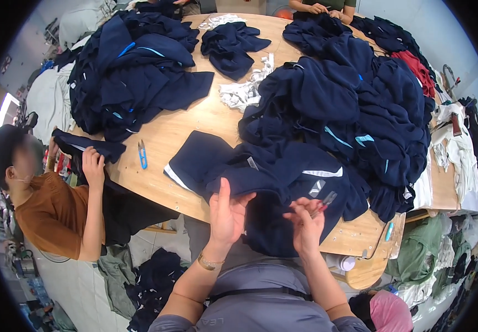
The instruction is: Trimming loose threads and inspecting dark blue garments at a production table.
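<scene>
A navy garment point(283, 171) with white trim is spread at the table's near edge and hangs partly over it. My left hand point(229, 216) is at a fold of this garment, thumb up on top and fingers bent beneath the fold, closed on the cloth. Just to the right, over the garment, my right hand point(307, 228) is closed round small thread snips point(325, 203) with a reddish part, their blades pointing up and away. A clear, whitish patch point(317, 188) shows on the cloth beyond the snips.
Large heaps of navy garments stand at left point(134, 72) and right point(338, 105) on the wooden table point(167, 127). Blue-handled snips point(142, 155) lie at left; white cloth strips point(241, 95) lie mid-table. A co-worker point(56, 199) handles navy cloth at left; others are at the far edge.
</scene>
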Tool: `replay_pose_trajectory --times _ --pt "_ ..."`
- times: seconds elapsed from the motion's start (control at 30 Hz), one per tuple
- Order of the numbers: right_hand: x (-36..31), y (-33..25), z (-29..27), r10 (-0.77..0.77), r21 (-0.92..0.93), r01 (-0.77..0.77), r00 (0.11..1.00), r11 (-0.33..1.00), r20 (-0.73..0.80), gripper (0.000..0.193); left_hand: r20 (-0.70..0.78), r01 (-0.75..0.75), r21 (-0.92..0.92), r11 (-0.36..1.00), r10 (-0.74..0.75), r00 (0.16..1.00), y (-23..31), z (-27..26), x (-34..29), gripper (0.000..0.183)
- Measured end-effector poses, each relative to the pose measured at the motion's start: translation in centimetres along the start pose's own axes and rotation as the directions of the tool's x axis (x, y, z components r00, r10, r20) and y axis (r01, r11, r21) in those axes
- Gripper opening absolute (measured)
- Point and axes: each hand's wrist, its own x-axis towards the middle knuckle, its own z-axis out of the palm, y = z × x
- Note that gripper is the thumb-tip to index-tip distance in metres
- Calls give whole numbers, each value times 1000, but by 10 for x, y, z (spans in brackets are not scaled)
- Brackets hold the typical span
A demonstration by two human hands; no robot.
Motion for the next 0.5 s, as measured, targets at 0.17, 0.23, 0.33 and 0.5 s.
replay_pose_trajectory --times 0.17,0.23,0.33,0.5 --pt "8 -15 17 -487 -344 575 815 742 314 27 75 15 205 979 -31 997 -2 -10 -5 45" --pt "8 -24 39 -453 -390 655 742 647 494 29 103 42 234 971 -68 992 -6 -5 -8 50" --pt "7 -16 50 -292 -404 568 771 717 566 27 98 145 117 983 -156 983 -13 -7 -13 53" --pt "5 -14 54 -199 -505 591 751 629 629 31 256 141 230 963 -199 946 -3 -8 -20 55"
